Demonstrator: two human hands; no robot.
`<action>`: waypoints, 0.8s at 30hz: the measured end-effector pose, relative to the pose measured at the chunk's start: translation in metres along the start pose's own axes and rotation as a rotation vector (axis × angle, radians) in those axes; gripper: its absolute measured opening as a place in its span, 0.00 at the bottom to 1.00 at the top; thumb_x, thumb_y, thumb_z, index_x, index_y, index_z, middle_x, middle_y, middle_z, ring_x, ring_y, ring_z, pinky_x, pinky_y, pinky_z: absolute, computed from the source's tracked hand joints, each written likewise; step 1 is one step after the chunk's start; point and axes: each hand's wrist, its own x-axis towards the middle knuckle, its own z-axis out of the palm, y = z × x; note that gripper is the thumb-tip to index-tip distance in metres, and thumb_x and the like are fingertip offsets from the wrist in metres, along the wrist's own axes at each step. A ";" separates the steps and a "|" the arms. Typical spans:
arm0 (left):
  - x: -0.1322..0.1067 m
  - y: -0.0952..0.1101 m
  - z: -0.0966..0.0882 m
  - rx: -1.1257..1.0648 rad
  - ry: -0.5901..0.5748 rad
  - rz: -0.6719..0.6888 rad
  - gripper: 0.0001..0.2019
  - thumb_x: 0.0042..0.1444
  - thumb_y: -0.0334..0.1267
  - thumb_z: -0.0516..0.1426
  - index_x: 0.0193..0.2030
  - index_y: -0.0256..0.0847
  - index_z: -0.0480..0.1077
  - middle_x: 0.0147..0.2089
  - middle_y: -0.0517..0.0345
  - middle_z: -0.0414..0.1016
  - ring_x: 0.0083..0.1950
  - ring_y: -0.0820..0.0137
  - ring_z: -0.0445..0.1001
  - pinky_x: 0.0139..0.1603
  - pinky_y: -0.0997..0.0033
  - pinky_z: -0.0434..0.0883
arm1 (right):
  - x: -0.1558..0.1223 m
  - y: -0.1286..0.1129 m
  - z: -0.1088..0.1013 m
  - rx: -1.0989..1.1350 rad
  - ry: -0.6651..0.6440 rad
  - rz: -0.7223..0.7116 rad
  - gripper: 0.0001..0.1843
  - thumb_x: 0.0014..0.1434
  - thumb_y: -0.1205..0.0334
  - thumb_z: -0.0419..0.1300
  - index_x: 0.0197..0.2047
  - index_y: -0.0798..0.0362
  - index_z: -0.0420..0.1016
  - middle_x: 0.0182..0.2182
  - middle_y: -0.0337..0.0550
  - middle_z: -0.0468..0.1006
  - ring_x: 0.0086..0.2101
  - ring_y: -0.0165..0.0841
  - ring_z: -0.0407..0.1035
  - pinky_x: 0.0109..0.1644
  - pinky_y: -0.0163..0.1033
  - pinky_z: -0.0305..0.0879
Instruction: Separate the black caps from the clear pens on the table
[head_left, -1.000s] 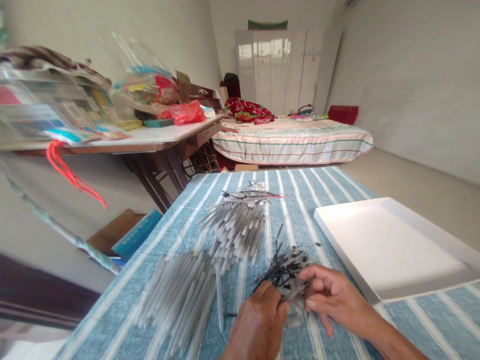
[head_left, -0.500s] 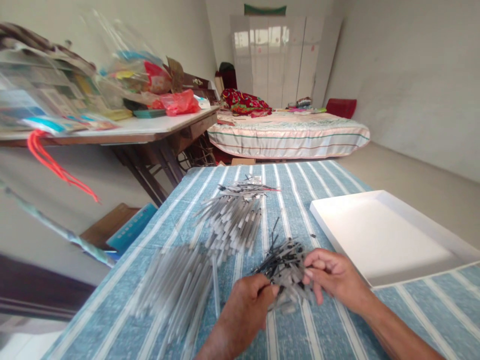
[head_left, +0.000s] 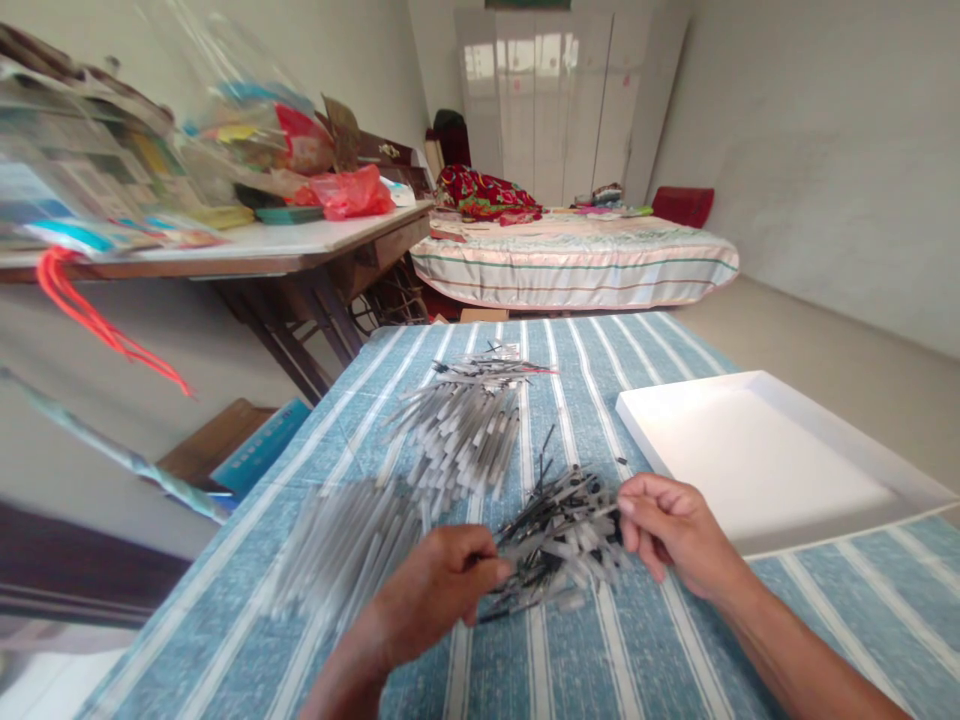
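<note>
My left hand (head_left: pixel 448 582) is closed, thumb against the fingers, at the left edge of a loose pile of small black and clear plastic pieces (head_left: pixel 562 535). At the right edge of that pile, my right hand (head_left: pixel 667 520) is also closed, with thumb and fingertips pinched together. Whatever either pinch holds is too small or blurred to make out. Left of my left hand lies a bunch of long, greyish, see-through tubes (head_left: pixel 341 545). Behind it is a second heap of similar tubes (head_left: pixel 461 430), with thin dark sticks (head_left: pixel 480 370) at its far end.
A shallow white box (head_left: pixel 757 460) stands on the right of the blue striped tablecloth (head_left: pixel 705 660). At the left is a side table (head_left: pixel 292 245) with plastic bags on it and red cords (head_left: pixel 97 325) hanging down. A bed (head_left: pixel 577 265) stands beyond.
My left hand has moved left, away from the middle of the small-piece pile to its left edge. The right hand has shifted slightly right and up. The whole view has tilted a little.
</note>
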 end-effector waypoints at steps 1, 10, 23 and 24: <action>-0.001 -0.006 -0.011 -0.018 0.056 -0.020 0.12 0.50 0.44 0.52 0.23 0.37 0.65 0.15 0.67 0.63 0.17 0.78 0.59 0.19 0.79 0.54 | 0.002 -0.001 -0.004 0.050 0.058 -0.007 0.13 0.54 0.55 0.57 0.27 0.56 0.64 0.15 0.35 0.72 0.08 0.21 0.58 0.11 0.24 0.40; 0.011 0.002 0.007 -0.783 0.258 0.232 0.06 0.52 0.37 0.55 0.36 0.37 0.68 0.25 0.61 0.70 0.24 0.77 0.64 0.26 0.78 0.62 | 0.006 0.000 -0.002 -0.043 0.219 -0.039 0.16 0.52 0.54 0.58 0.41 0.54 0.64 0.14 0.31 0.69 0.07 0.21 0.54 0.10 0.26 0.44; 0.025 0.054 0.050 -1.422 0.435 0.292 0.09 0.48 0.35 0.58 0.27 0.37 0.60 0.27 0.61 0.68 0.16 0.84 0.56 0.13 0.85 0.52 | -0.026 -0.012 0.094 -0.152 -0.169 0.056 0.22 0.58 0.45 0.46 0.23 0.53 0.60 0.10 0.32 0.65 0.07 0.22 0.56 0.09 0.25 0.45; 0.024 0.054 0.048 -1.416 0.481 0.284 0.09 0.48 0.35 0.58 0.27 0.37 0.60 0.26 0.63 0.67 0.15 0.85 0.54 0.12 0.85 0.49 | -0.026 -0.013 0.099 -0.104 -0.182 0.101 0.23 0.58 0.43 0.46 0.22 0.53 0.58 0.09 0.31 0.64 0.06 0.22 0.54 0.08 0.25 0.43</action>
